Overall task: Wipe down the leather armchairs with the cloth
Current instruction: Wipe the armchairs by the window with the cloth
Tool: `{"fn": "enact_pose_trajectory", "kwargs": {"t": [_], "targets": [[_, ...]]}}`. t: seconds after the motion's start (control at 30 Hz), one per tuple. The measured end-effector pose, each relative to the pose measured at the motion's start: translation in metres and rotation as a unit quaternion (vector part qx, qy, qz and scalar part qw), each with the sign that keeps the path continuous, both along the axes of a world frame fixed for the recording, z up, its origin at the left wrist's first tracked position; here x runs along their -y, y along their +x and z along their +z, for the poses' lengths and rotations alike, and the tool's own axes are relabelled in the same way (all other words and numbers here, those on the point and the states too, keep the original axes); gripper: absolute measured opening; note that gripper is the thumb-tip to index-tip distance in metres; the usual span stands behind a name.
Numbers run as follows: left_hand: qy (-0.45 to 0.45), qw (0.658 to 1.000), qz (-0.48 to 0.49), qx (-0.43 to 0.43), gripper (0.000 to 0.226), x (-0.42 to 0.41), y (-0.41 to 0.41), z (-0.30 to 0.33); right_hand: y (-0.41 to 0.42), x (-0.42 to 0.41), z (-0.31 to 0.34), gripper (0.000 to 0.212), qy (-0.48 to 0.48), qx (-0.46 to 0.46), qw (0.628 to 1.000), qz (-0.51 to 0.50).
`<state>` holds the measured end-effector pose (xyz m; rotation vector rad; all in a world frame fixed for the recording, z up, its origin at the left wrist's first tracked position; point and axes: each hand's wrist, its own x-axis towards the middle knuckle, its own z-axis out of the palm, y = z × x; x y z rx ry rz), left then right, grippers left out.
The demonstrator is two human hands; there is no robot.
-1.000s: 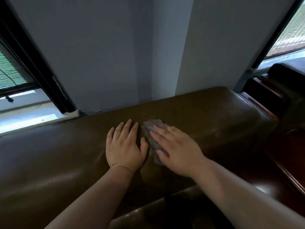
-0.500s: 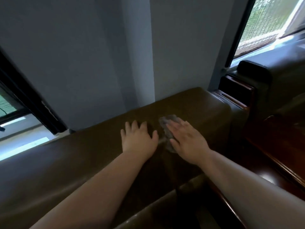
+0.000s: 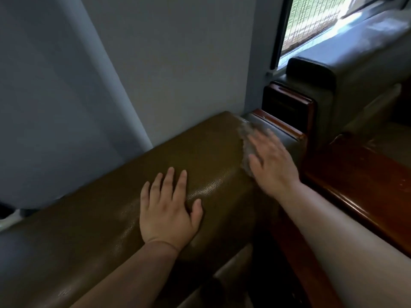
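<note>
The brown leather backrest (image 3: 111,214) of an armchair runs across the lower half of the head view. My left hand (image 3: 169,210) lies flat on its top, fingers spread, holding nothing. My right hand (image 3: 270,161) presses a grey cloth (image 3: 245,141) against the right end of the backrest, next to the wooden trim. The hand is blurred and covers most of the cloth. A second, darker leather armchair (image 3: 347,70) stands at the upper right.
A grey wall (image 3: 155,63) rises right behind the backrest. A window (image 3: 311,21) with a mesh screen is at the upper right. Polished wooden armrests (image 3: 364,187) and trim (image 3: 287,103) sit between the two chairs, close to my right hand.
My right hand has slid the cloth rightward along the backrest top to its right end. My left hand stays flat on the leather. The camera view has swung right.
</note>
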<state>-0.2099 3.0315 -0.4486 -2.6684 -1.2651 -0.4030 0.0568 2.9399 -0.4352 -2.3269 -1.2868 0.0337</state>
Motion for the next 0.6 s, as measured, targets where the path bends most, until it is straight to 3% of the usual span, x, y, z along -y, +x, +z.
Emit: {"fn": "enact_pose_trajectory", "kwargs": {"t": [0.07, 0.1, 0.17, 0.27, 0.33, 0.47, 0.53, 0.6], "targets": [[0.0, 1.0, 0.004, -0.003, 0.074, 0.0, 0.001, 0.002, 0.007, -0.015, 0.011, 0.058, 0.005, -0.099, 0.989, -0.11], [-0.001, 1.0, 0.004, -0.003, 0.074, -0.001, 0.0, 0.001, -0.006, -0.022, 0.014, 0.057, -0.001, -0.04, 0.994, -0.101], [-0.003, 1.0, 0.002, 0.003, 0.075, -0.001, 0.0, -0.001, -0.05, -0.033, 0.013, 0.057, 0.001, 0.109, 0.993, 0.045], [-0.006, 1.0, 0.005, -0.007, 0.076, -0.001, -0.001, 0.0, -0.089, -0.034, 0.025, 0.059, -0.07, 0.111, 0.962, 0.239], [-0.008, 1.0, 0.007, -0.008, 0.079, -0.001, -0.001, 0.001, -0.058, -0.047, 0.036, 0.061, -0.107, 0.118, 0.963, 0.218], [-0.007, 1.0, 0.012, -0.015, 0.085, -0.002, 0.0, 0.0, 0.02, -0.085, 0.052, 0.067, -0.191, 0.065, 0.978, 0.058], [-0.003, 1.0, 0.009, -0.013, 0.086, -0.003, 0.0, -0.002, -0.014, -0.106, 0.055, 0.067, -0.209, 0.103, 0.969, 0.078], [0.002, 1.0, 0.007, -0.006, 0.088, -0.003, 0.0, -0.003, -0.076, -0.119, 0.053, 0.064, -0.184, 0.12, 0.956, 0.194]]}}
